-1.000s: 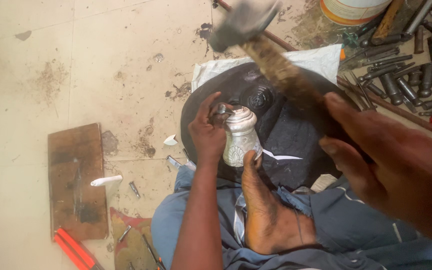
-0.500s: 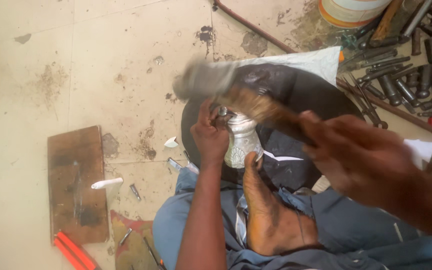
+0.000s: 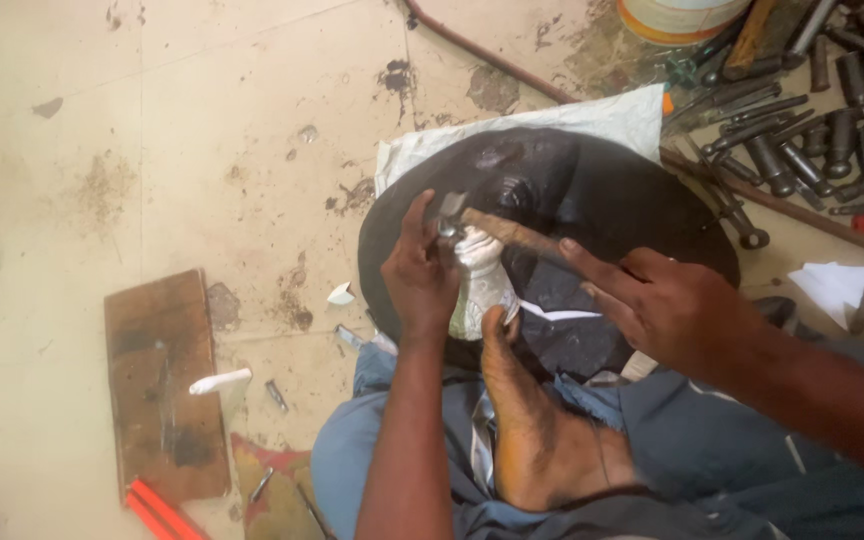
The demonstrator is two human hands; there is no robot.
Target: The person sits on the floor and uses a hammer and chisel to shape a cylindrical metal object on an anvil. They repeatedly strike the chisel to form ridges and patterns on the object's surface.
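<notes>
A silvery metal vessel [image 3: 480, 283] lies on a black round pad [image 3: 592, 195], pinned from below by my bare foot [image 3: 532, 420]. My left hand [image 3: 418, 272] grips the vessel's side near its top. My right hand [image 3: 674, 305] holds a hammer by its wooden handle [image 3: 517, 235]. The hammer's metal head [image 3: 449, 213] rests down on the top of the vessel, right beside my left fingers.
Many dark steel punches and tools [image 3: 812, 130] lie at the upper right, with a long rod [image 3: 512, 70] and a bucket base [image 3: 682, 18]. A wooden board [image 3: 162, 385] with a white piece [image 3: 220, 380] lies left. Red-handled tool [image 3: 157, 510] at the bottom left.
The hammer was raised high a second ago, swung down blurred, and now its head sits on the vessel. My left hand and foot have stayed on the vessel.
</notes>
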